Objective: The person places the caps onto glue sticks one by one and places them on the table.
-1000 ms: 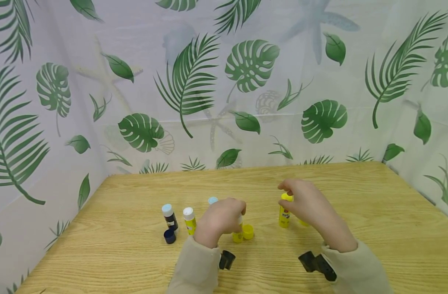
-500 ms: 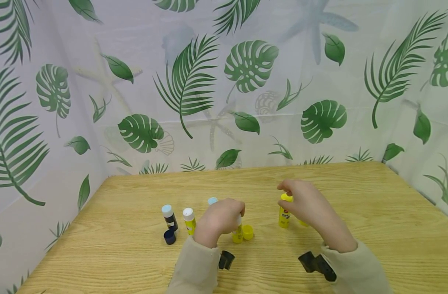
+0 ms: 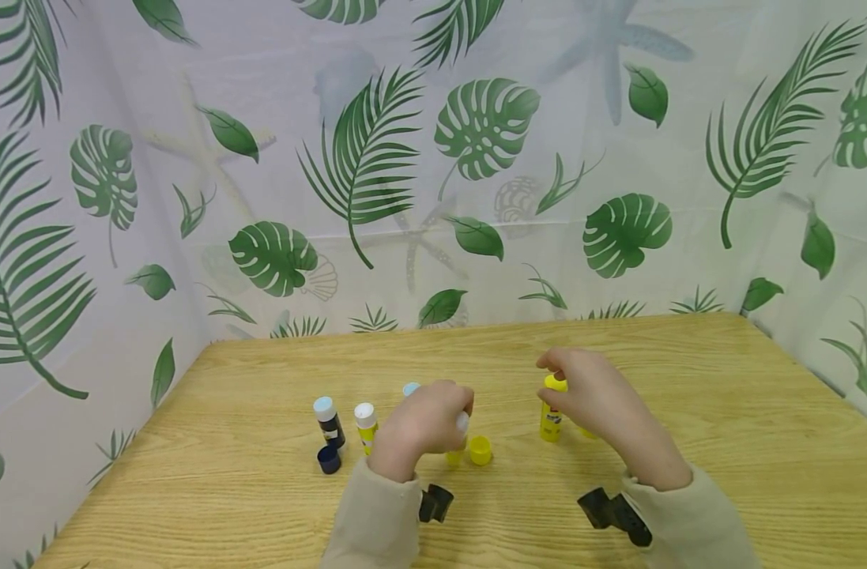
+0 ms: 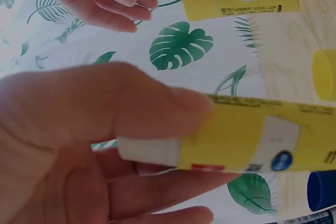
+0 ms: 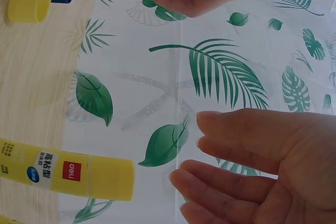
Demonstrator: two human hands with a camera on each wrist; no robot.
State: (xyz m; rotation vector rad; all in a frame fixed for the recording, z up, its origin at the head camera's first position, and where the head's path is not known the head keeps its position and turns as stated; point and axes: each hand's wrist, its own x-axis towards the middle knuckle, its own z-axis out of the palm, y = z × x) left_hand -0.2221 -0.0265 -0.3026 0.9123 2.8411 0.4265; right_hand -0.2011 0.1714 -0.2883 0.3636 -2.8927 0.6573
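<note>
Round dark blue plastic cap (image 3: 329, 458) left of left hand (image 3: 426, 423); round yellow plastic cap (image 3: 480, 451) just right of it. Left hand pinching a yellow glue-stick tube with white end (image 4: 252, 135), thumb against fingers. Left of that hand: yellow tube with white top (image 3: 367, 428), then dark tube with pale blue top (image 3: 329, 423). Right hand (image 3: 591, 389) released, fingers apart from capped yellow glue stick (image 3: 550, 423) just left of it. Beyond both hands: leaf-printed white cloth (image 3: 518, 292).
</note>
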